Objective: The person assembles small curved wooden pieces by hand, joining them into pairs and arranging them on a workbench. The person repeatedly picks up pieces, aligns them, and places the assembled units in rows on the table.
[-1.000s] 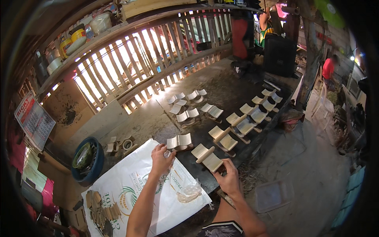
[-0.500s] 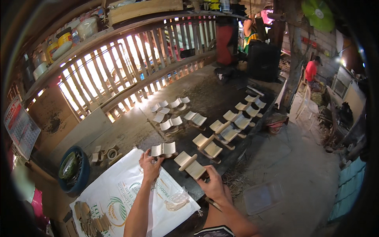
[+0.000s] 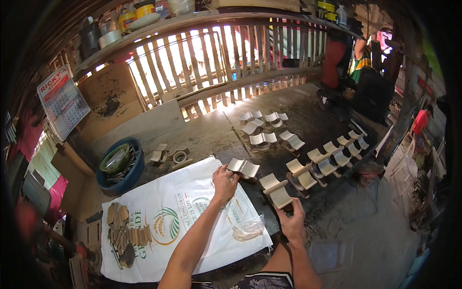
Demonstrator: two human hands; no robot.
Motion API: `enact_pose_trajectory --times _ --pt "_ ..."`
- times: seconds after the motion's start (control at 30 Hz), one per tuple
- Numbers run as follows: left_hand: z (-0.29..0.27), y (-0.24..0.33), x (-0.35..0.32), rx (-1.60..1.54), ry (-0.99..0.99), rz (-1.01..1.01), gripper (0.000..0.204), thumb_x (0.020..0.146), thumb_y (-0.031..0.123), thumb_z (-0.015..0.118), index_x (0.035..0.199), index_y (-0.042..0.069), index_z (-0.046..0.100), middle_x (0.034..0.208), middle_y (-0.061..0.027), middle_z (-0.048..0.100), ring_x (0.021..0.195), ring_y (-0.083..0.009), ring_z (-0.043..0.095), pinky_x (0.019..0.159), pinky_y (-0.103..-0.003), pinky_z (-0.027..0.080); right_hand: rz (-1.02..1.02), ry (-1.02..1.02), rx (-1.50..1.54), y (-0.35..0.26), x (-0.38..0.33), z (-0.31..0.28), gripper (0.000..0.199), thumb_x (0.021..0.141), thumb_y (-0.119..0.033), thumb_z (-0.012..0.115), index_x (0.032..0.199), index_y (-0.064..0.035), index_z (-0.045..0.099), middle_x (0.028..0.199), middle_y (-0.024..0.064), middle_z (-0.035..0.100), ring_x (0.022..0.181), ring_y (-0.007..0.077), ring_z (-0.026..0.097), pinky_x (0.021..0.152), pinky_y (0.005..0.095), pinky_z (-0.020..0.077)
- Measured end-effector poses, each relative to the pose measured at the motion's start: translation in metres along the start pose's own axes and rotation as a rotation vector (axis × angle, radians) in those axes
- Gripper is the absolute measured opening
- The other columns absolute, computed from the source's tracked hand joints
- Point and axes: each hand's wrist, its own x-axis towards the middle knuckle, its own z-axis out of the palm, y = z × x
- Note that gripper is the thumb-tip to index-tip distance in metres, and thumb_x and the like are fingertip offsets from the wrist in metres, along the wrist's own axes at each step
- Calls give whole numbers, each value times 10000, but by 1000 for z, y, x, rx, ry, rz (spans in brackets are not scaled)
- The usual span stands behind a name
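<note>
My left hand has its fingers closed on the near left edge of a pale curved bamboo piece, which looks like two shallow troughs side by side on a base. To its right, my right hand grips the near end of another bamboo piece, with a raised rib across its middle. Its fingertips are partly hidden beneath it. Similar bamboo pieces stand in a row running away to the far right along the dark tabletop. A looser group of them sits farther back.
A white printed sack lies flat at left, bearing small wooden strips and a clear plastic bag. Beyond it are a blue basin and bamboo rings. A slatted wall closes the back. Another person sits far right.
My view has swung left, so everything sits farther right in the picture. Both hands stay at the same two bamboo pieces, which show little movement on the table.
</note>
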Motion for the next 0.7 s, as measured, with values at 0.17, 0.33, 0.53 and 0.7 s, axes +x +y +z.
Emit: enact_pose_trajectory --times 0.17,0.33,0.53,0.7 --pt "-15 18 -9 -36 -27 -16 328 937 293 743 1171 69 801 1507 -265 563 1437 -500 444 1193 -556 341 -84 37 -40 -7 -8 -7 272 869 -13 773 1110 29 655 1028 159 657 955 324 662 874 413 514" --pt "-53 38 -44 -111 -54 -74 421 975 272 716 1325 39 720 1603 -232 466 1510 -428 395 1225 -474 355 -132 76 -23 -18 -23 -12 276 877 33 753 1137 35 659 1097 129 657 942 263 673 750 363 551" --pt "-133 66 -113 -215 -41 -125 334 977 158 719 1286 31 733 1443 -189 618 1354 -343 580 1132 -418 465 -209 86 22 -44 -44 -27 293 877 83 727 1164 46 684 1181 108 652 848 155 679 555 258 531" --pt "-186 93 -166 -401 -128 -198 261 979 92 709 1211 -24 743 1217 -167 734 1136 -267 704 1006 -351 534 -327 40 -172 -69 -51 -42 301 808 32 778 1097 6 700 1076 160 693 927 356 686 796 396 547"
